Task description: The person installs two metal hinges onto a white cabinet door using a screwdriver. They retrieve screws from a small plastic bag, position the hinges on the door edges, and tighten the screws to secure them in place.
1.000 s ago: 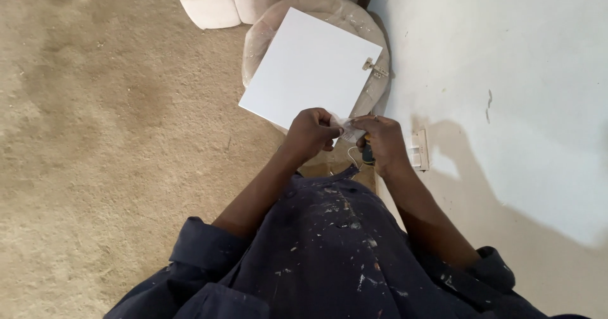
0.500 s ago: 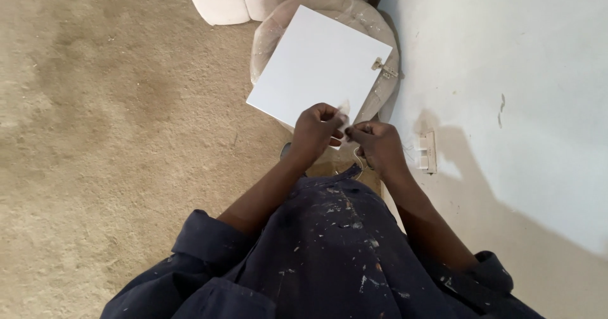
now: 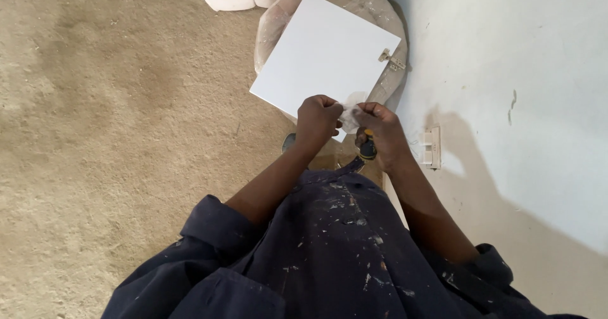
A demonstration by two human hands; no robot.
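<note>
Seen from above: left hand [image 3: 318,120] and right hand [image 3: 379,133] meet over the near corner of a white square panel [image 3: 323,53], which lies on a plastic-wrapped round stool [image 3: 373,8]. Fingertips of both pinch a small clear plastic bag [image 3: 349,111] between them. Right hand also grips a yellow-and-black tool handle [image 3: 368,150] w/ its lower fingers. A hinge [image 3: 391,59] sits at the panel's right edge, near the wall.
</note>
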